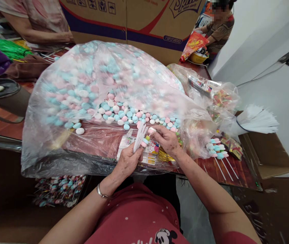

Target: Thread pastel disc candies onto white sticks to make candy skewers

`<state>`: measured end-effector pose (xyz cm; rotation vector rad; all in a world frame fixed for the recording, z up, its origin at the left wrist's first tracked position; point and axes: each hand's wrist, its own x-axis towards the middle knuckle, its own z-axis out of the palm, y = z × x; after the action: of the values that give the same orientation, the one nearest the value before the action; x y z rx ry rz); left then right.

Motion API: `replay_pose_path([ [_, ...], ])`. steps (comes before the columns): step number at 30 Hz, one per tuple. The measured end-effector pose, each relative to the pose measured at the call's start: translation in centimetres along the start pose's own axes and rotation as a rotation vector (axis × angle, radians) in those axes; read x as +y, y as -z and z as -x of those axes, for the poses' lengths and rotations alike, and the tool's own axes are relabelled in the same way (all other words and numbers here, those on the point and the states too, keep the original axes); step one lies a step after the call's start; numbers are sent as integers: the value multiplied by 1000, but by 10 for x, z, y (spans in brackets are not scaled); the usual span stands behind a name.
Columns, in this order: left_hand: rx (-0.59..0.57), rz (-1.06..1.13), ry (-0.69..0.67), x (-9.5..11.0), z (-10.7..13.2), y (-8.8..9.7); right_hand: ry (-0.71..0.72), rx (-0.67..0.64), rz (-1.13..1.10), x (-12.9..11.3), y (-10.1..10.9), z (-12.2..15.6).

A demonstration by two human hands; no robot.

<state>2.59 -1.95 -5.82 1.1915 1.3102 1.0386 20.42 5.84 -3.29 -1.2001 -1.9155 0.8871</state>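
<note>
My left hand [129, 160] is closed around a bundle of thin white sticks [139, 135]. Blue and pink marshmallow pieces [144, 142] and a small yellow-green piece [148, 138] show beside the bundle at the thumb. Between the fingers of my right hand [168, 139] is a pale pink-and-white marshmallow [151, 130], close to the upper end of the bundle. Just beyond both hands, loose pink, blue and white marshmallows [120, 114] spill from a large clear plastic bag [65, 149]. Printed packets [125, 141] and gold ties [165, 156] lie under my hands.
Marshmallow sticks [218, 149] lie at the right, near a bunch of white sticks [257, 120]. A large carton [134, 20] stands behind the bag. A mug [7, 101] is at left; an open box below holds wrapped candy sticks [58, 189]. Two other people sit across.
</note>
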Motion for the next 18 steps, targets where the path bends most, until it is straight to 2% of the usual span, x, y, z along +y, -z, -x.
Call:
replay_pose_path([
  [3, 12, 1, -11, -2, 0, 0, 104, 1, 181, -4, 1, 3],
  [7, 34, 18, -23, -2, 2, -1, 245, 6, 246, -4, -1, 5],
  [12, 44, 28, -42, -5, 2, -2, 280, -22, 279, -2, -10, 11],
  [18, 129, 24, -32, -10, 1, -2, 379, -64, 325, -5, -25, 21],
])
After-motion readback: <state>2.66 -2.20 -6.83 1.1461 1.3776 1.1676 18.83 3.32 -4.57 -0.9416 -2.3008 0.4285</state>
